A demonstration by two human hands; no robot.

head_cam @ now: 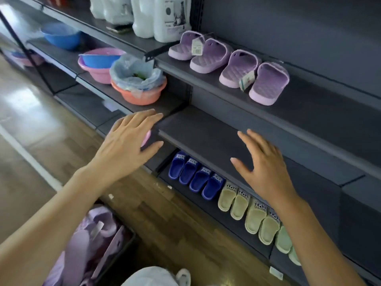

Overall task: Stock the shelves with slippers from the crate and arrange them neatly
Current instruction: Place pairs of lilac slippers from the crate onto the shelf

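Several purple slippers stand in a row on the upper dark shelf, some with paper tags. My left hand and my right hand hover with spread fingers in front of the bare middle shelf, holding nothing. Below, on the bottom shelf, stand dark blue slippers and pale yellow-green slippers in a line. The crate at the lower left holds more purple slippers in plastic wrap.
To the left, the shelves carry blue, pink and orange plastic basins; one basin holds a plastic bag. White bottles stand on the top shelf. A wooden floor runs below. My shoe shows at the bottom edge.
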